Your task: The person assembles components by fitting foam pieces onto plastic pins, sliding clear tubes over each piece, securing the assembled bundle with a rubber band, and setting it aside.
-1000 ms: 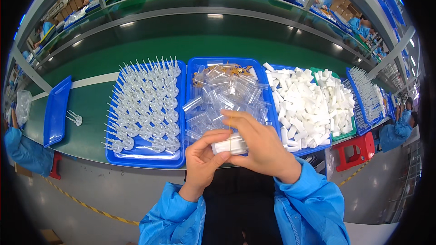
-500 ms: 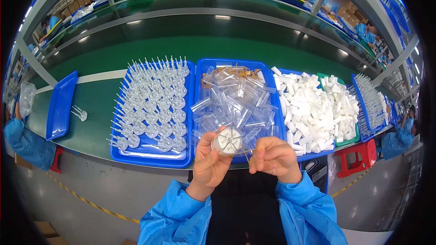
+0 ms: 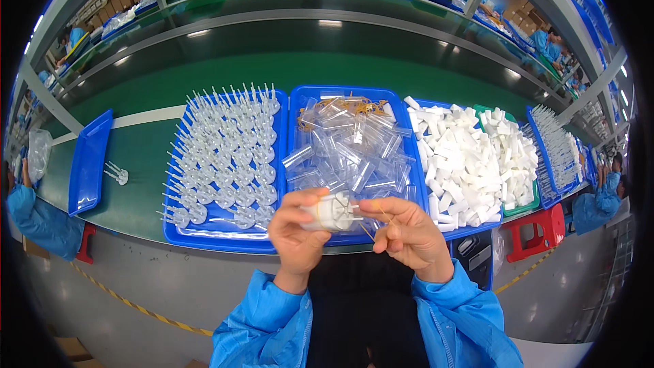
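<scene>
My left hand (image 3: 298,228) grips a round bundle of white wedge-like pieces (image 3: 334,212), with clear plastic around it and thin dark gaps between the pieces on its end. A yellowish band seems to run around its side. My right hand (image 3: 409,232) is just right of the bundle, index fingertip at its end. A thin yellow-brown rubber band (image 3: 367,231) is caught on the right fingers, which are bent and pinched. Behind both hands, a blue tray (image 3: 295,138) holds clear plastic pieces (image 3: 340,153) and a heap of rubber bands (image 3: 354,105).
To the left, a blue tray (image 3: 225,237) carries rows of clear stemmed parts (image 3: 238,157). White blocks (image 3: 453,163) fill a tray on the right. An empty blue tray (image 3: 90,163) and a few loose stemmed parts (image 3: 118,174) lie far left. A red stool (image 3: 538,235) stands right.
My left hand has turned the bundle so its end faces more to the right and its side shows. My right hand has moved closer, index finger now reaching the bundle's end.
</scene>
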Available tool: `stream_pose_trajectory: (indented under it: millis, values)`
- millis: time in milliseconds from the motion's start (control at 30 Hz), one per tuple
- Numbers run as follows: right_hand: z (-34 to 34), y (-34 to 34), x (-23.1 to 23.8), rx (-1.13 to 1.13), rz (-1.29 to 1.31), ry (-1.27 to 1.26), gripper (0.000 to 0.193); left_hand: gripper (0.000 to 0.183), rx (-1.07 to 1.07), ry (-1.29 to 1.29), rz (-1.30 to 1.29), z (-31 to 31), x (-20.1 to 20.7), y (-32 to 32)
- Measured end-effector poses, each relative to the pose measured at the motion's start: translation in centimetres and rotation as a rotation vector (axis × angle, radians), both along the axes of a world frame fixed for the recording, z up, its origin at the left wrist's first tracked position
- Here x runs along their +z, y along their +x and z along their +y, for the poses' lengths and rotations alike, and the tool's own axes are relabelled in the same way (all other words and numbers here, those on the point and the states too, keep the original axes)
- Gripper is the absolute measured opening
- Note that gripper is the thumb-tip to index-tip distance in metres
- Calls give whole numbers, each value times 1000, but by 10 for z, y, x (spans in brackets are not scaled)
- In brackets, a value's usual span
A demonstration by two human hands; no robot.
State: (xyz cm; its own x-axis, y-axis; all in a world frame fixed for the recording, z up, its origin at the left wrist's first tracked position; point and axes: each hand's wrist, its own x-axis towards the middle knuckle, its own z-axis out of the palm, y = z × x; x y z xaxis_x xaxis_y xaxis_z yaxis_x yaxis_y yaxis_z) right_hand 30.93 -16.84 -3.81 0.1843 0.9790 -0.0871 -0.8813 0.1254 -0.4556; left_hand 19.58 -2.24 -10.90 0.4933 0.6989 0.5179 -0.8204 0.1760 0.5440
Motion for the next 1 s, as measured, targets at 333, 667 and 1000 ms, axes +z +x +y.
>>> stream_pose_trajectory:
  millis: [333,667,1000]
  values:
    - [9,-4,26,-185,-542,-209,48,22,570,1120,163,12,29,-10]
    - [7,-26,19,-314,-604,-281,50,17,598,934,173,-1,8,0]
    - [30,-27,-7,-434,-1046,-136,62,47,-309,-207,101,-52,-1,8]
